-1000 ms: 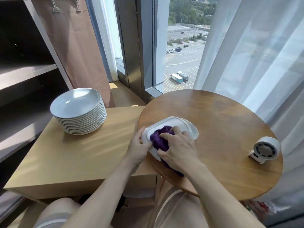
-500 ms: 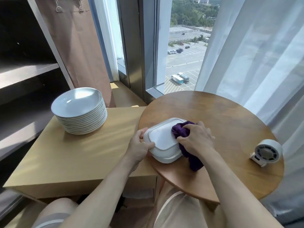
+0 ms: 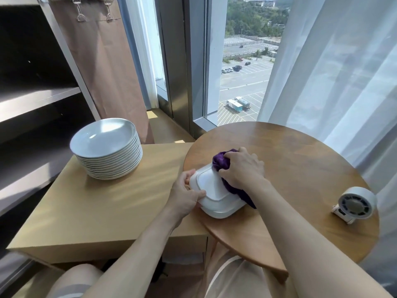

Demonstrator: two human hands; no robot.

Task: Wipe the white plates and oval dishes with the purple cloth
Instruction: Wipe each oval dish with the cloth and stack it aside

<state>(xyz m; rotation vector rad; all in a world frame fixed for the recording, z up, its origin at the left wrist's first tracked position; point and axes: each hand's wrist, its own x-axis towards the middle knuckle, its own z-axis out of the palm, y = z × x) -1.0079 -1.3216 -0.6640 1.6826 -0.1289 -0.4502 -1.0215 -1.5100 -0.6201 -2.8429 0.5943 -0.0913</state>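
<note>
- The oval dish lies at the left edge of the round wooden table, apparently bottom up, with a raised foot ring showing on its upper face.
- The purple cloth is bunched against the far right part of that upturned base. A tail of it trails down the dish's right side onto the table.
- The right hand clenches the cloth, fingers curled round the wad and pressing it on the dish.
- The left hand grips the dish's left rim, thumb on top, holding it in place.
- Judged from this, the step in hand is wiping the underside of one dish. The near and left parts of the base are bare of cloth and probably need a pass.
- The next move likely calls for a sweep toward the left hand while that hand braces the rim, since the dish sits close to the table edge and could slide.
- A stack of white plates stands well apart on the lower table to the left. Whether they are wiped cannot be told.
- A small white fan sits near the round table's right edge.
- The right hand and cloth hide the dish's far right rim, and its inner face is out of sight.
- Whether other oval dishes exist cannot be seen.
</note>
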